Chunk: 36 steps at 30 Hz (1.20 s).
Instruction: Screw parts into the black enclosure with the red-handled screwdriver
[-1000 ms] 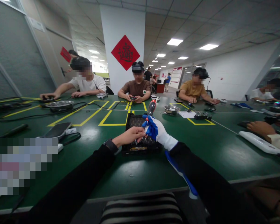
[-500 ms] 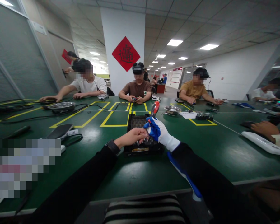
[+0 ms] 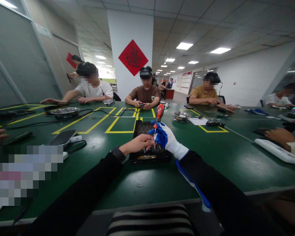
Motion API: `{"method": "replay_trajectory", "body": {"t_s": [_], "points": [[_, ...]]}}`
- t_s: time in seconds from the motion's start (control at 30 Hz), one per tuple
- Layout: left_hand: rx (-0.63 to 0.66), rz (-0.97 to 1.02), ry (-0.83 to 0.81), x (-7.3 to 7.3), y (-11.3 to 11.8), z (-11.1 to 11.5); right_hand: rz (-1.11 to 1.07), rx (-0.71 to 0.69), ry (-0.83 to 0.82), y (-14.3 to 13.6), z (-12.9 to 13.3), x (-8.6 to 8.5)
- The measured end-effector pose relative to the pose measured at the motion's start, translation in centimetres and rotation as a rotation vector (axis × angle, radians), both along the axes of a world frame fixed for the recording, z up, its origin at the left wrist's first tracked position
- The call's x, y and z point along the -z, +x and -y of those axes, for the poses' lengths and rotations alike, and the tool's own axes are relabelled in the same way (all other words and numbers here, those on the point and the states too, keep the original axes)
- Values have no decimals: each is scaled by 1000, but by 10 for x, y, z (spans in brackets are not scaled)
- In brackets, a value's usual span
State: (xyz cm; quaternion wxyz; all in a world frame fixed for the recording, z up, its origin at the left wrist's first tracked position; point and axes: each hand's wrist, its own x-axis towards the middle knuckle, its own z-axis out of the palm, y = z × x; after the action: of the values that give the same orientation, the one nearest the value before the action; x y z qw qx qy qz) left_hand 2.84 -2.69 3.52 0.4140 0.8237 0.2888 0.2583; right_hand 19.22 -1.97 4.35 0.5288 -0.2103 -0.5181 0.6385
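Observation:
My right hand (image 3: 163, 136), in a white and blue work glove, is closed around a screwdriver (image 3: 159, 113). Its red and black handle points up and its thin metal shaft runs down toward my left fingers. My bare left hand (image 3: 142, 143), with a dark watch at the wrist, has its fingers pinched together beside the shaft's lower end; what they hold is too small to make out. Beneath both hands lies a black open case (image 3: 140, 129) with small dark parts inside, partly covered by my hands. A yellowish piece (image 3: 147, 157) lies along its near side.
A blue and white cloth-like item (image 3: 191, 183) lies under my right forearm at the table edge. Metal bowls (image 3: 182, 115) (image 3: 65, 112), cables and a white power bank-like object (image 3: 276, 150) are on the green table (image 3: 211, 164). Several people sit around it.
The screwdriver has swung to a more upright tilt, its handle moving slightly left. My left hand has stayed about where it was. Another person's hand has appeared at the far left.

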Motion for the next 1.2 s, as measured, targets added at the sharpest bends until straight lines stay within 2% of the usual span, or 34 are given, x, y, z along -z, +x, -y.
{"method": "replay_trajectory", "body": {"t_s": [0.4, 0.67, 0.93, 1.07, 1.2], "points": [[29, -1, -21, -1, -1, 0, -52, 42, 19, 0, -4, 4], [37, 9, -33, -2, -2, 2, -58, -105, -96, 5, -5, 0], [33, 3, -15, -2, -1, 1, -88, -19, -8, 1, -5, 5], [39, 0, -14, -2, -2, 1, -106, 52, -20, 0, -4, 4], [40, 5, -20, -2, -2, 2, -124, 4, -71, 2, -6, 3]]}}
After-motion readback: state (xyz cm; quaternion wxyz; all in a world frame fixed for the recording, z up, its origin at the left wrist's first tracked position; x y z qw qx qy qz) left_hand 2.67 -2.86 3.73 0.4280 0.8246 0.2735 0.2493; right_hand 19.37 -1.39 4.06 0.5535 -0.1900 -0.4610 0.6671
